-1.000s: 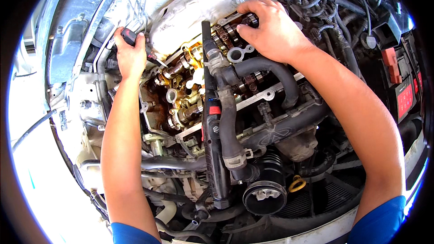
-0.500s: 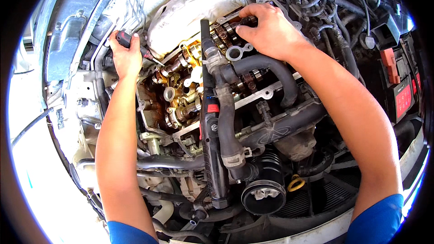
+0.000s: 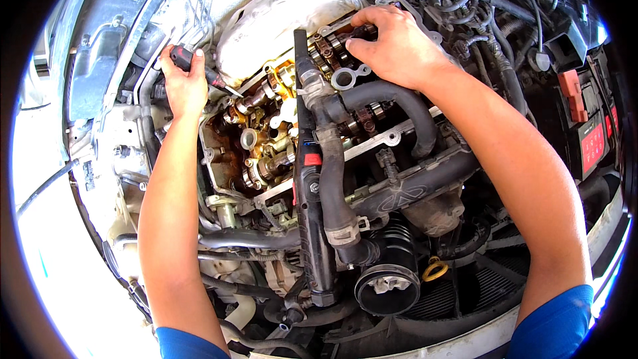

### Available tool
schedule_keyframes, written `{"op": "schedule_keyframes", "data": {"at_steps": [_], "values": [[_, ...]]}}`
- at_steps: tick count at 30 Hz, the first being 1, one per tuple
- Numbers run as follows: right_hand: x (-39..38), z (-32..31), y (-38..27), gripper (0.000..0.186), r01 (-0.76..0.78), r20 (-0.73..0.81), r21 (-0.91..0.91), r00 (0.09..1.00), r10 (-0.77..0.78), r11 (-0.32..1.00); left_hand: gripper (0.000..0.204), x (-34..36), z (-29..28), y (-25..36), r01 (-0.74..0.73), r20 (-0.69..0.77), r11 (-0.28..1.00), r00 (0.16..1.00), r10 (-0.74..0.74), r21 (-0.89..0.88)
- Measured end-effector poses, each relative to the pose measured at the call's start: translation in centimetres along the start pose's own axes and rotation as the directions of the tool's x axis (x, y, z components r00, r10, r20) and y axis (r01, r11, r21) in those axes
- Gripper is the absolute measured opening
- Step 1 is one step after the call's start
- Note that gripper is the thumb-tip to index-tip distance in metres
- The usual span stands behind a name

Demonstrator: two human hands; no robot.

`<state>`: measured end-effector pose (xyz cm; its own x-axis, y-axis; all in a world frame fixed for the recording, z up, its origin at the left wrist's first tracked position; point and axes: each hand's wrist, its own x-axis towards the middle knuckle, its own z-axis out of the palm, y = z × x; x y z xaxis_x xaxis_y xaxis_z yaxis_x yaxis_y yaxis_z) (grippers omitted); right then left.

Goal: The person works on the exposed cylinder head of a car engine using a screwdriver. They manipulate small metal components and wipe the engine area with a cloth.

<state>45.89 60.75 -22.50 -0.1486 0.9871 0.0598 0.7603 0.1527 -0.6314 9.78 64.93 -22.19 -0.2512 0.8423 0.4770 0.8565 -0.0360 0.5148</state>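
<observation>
My left hand (image 3: 184,86) is closed around the dark handle of a screwdriver (image 3: 181,58) with red on it. Its thin metal blade slants down to the edge of the opened engine top, its tip close to a camshaft (image 3: 256,98). At the far end of the same engine top, my right hand (image 3: 397,46) reaches over from the right. Its thumb and forefinger are curled about the dark far part of the camshaft, and the other fingers are hidden behind the hand. Oily, golden-brown cams and caps show inside the cylinder head (image 3: 211,153).
A black hose assembly (image 3: 335,193) and a dark bar (image 3: 307,226) cross over the engine. A silver heat shield (image 3: 286,20) lies behind it. An open ribbed intake duct (image 3: 389,286) and a yellow dipstick ring (image 3: 435,269) are in front; the battery (image 3: 591,139) stands at right.
</observation>
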Motion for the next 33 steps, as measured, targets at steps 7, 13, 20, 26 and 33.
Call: {"op": "schedule_keyframes", "data": {"at_steps": [7,13,20,26,33], "values": [[0.1,0.1,0.2,0.054,0.001,0.002,-0.012,1.000,-0.001,1.000,0.064,0.3,0.1,0.1,-0.024,0.046,1.000,0.999,0.025,-0.020],[-0.3,0.3,0.1,0.047,0.016,-0.067,0.039,0.998,-0.013,0.999,0.064,0.2,0.1,0.5,0.003,0.064,1.000,0.998,-0.002,-0.015],[0.0,0.0,0.2,0.054,0.005,-0.006,0.014,1.000,-0.005,1.000,0.064,0.2,-0.2,2.1,0.014,0.074,0.999,0.997,-0.016,0.037],[-0.5,0.4,-0.1,0.044,0.030,-0.100,0.049,0.995,-0.025,0.998,0.064,1.8,0.1,0.0,-0.049,0.047,0.999,0.998,0.049,0.001],[-0.4,0.4,0.0,0.043,0.038,-0.099,0.036,0.995,-0.034,0.999,0.068,3.2,0.4,-0.3,-0.033,0.141,0.998,0.990,0.025,0.059]]}}
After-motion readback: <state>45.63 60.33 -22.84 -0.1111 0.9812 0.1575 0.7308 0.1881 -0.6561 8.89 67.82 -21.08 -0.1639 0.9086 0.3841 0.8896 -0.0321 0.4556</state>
